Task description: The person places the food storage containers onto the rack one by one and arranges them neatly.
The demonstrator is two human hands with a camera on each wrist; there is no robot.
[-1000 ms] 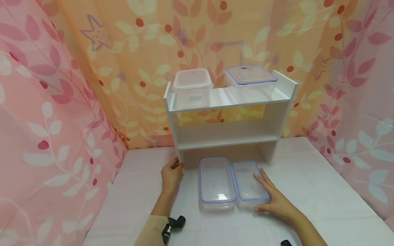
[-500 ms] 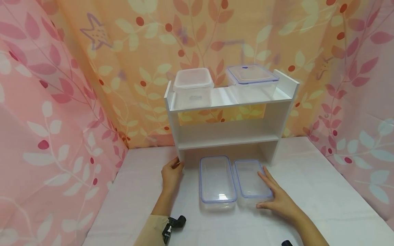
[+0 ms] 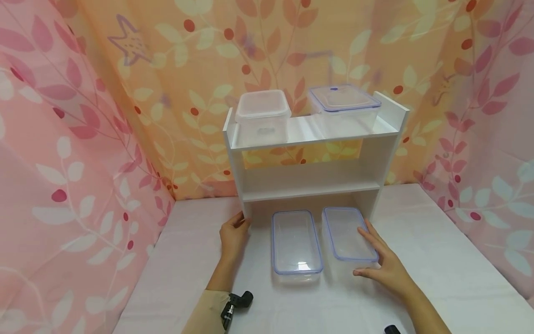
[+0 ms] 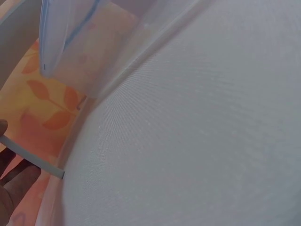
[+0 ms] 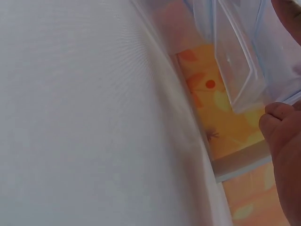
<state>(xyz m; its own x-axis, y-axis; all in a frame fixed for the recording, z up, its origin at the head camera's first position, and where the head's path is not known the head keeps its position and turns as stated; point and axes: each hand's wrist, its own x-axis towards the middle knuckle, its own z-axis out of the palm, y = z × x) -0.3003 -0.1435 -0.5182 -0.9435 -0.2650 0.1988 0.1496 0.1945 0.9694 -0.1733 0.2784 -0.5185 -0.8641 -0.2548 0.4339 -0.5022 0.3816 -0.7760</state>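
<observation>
My left hand (image 3: 233, 235) pinches the lower front edge of a white shelf's left side panel; the panel (image 4: 33, 157) passes between thumb and fingers in the left wrist view. My right hand (image 3: 385, 264) holds a clear food container (image 3: 348, 234) with a blue-rimmed lid, thumb at its near end and fingers along its right side. The right wrist view has this container (image 5: 237, 66) raised off the tabletop and tilted in that picture. Left of it, a wider clear food container (image 3: 296, 243) with a blue-rimmed lid rests on the table.
The two-tier white shelf (image 3: 310, 181) stands at the back of the white-covered table (image 3: 187, 260). On its top tier sit a frosted-lid container (image 3: 263, 116) and a blue-rimmed one (image 3: 346, 111). Patterned curtains (image 3: 200, 153) enclose the back and sides.
My right hand has carried the smaller container up and to the right, widening the gap to the wider one. The left hand keeps its hold on the shelf panel.
</observation>
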